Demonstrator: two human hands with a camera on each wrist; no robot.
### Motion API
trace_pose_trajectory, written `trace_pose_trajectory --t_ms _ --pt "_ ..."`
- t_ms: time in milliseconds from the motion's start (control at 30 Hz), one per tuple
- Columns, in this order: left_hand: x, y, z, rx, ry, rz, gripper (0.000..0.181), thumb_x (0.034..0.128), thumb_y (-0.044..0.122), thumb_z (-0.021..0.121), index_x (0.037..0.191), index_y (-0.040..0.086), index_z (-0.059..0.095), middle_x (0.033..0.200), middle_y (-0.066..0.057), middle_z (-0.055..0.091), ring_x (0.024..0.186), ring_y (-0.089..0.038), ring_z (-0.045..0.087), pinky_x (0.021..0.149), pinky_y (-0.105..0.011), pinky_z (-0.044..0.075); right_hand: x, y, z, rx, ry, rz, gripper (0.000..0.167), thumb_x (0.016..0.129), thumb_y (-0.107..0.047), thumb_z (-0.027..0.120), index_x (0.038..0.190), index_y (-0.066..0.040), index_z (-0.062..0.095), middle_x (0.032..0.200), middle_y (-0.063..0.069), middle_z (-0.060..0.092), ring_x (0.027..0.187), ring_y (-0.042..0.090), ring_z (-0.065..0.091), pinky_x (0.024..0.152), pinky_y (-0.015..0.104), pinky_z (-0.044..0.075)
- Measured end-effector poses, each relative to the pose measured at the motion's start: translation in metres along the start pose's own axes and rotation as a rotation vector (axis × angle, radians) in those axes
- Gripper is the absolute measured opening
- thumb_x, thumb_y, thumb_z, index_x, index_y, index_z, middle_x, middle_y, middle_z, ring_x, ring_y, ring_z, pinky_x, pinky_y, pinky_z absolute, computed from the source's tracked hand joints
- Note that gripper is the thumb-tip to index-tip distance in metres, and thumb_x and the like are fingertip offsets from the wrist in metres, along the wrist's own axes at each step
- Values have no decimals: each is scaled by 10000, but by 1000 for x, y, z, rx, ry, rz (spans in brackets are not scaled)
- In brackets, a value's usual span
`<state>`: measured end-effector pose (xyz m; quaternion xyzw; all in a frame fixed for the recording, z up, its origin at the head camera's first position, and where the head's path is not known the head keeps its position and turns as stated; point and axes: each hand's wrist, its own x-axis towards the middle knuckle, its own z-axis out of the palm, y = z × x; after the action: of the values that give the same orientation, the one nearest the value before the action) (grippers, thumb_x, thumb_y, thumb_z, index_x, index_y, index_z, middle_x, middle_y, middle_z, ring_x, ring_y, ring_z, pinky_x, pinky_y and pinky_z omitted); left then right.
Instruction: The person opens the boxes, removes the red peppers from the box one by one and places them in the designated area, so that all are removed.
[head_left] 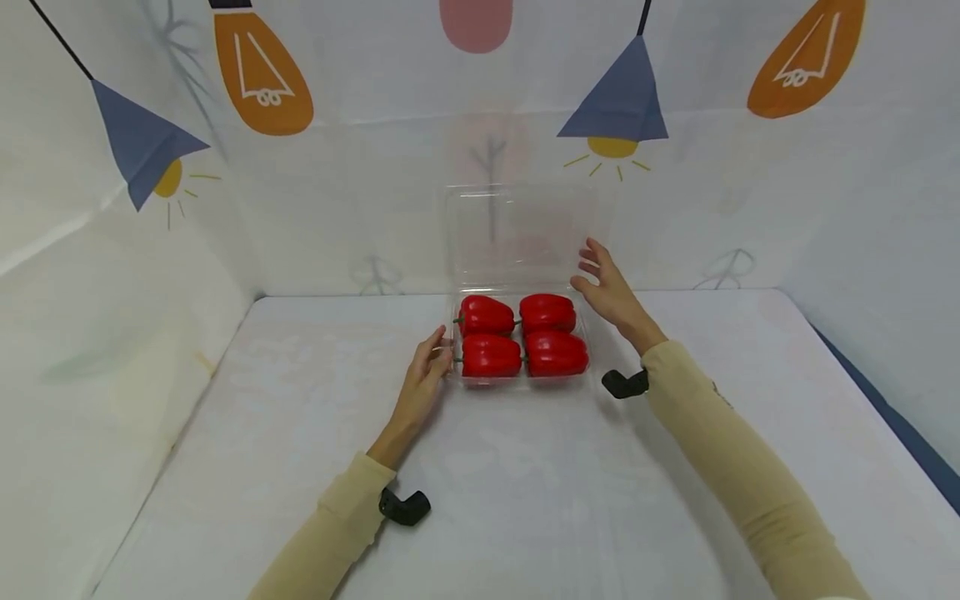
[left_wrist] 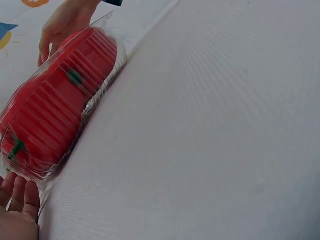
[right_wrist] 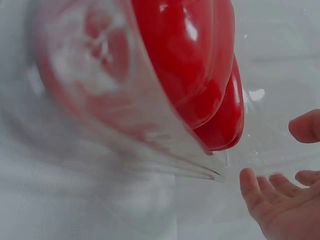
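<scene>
Several glossy red bell peppers (head_left: 491, 357) with green stems lie in two rows in a clear plastic clamshell box (head_left: 523, 382). Its see-through lid (head_left: 517, 237) stands raised at the back, against the wall. My left hand (head_left: 422, 385) is at the box's left side, fingers loosely bent; in the left wrist view its fingertips (left_wrist: 31, 192) come up close to the box's end, and contact is hard to tell. On the other side, my right hand (head_left: 613, 296) hovers by the lid's right edge with spread fingers, holding nothing. The right wrist view shows a gap between that hand and the box.
The box sits near the back edge of a white-covered table (head_left: 525, 483). Behind it hangs a pale wall sheet (head_left: 360, 192) printed with lamps and bulbs. Black curved mounts (head_left: 405, 507) stick out from both wrists.
</scene>
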<state>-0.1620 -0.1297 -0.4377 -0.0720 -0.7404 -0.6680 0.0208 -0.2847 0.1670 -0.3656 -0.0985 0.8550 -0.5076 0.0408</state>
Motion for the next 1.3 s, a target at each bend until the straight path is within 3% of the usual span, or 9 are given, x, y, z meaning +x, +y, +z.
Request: trace_pose_trajectory --t_ms 133,300,433,733,967,1300 --pt "7 -13 -2 -19 47 -6 483 996 173 459 1451 62 342 1188 -145 491 969 -115 493 785 -151 428 -2 1 0 3 52 -37 675 954 -140 496 1507 -138 110 1512 142 247 1399 315 285 1104 524 327" --pt "11 -18 -5 -68 42 -47 458 988 208 484 1430 125 399 1033 -20 503 835 -80 473 715 -170 423 -16 3 0 -87 62 -136 537 955 -120 493 1438 -62 268 1446 177 331 1331 335 357 1070 529 366" --pt "11 -19 -6 -120 7 -59 451 988 193 485 1425 116 406 954 9 492 816 -71 475 704 -178 431 -33 7 3 -208 2 -208 499 954 -127 507 1413 -62 321 1417 166 376 1296 332 386 1029 527 410" --pt "9 -17 -7 -190 -28 -74 463 982 168 494 1429 97 396 914 15 479 809 -51 495 715 -157 458 -63 6 14 -293 -187 -308 466 926 -257 591 1341 -112 437 1317 71 487 1201 259 462 964 500 457" --pt "7 -22 -6 -213 -21 -74 443 978 130 495 1412 95 418 922 6 478 839 -43 490 708 -152 458 -73 6 20 -326 -279 -293 563 852 -347 686 1339 -214 438 1312 22 445 1188 216 439 897 442 520" --pt "7 -23 -5 -226 -25 -72 468 972 132 507 1425 88 397 913 35 492 818 -34 490 692 -145 465 -77 8 23 -336 -297 -278 628 815 -424 707 1346 -238 427 1348 35 413 1243 237 406 932 492 499"
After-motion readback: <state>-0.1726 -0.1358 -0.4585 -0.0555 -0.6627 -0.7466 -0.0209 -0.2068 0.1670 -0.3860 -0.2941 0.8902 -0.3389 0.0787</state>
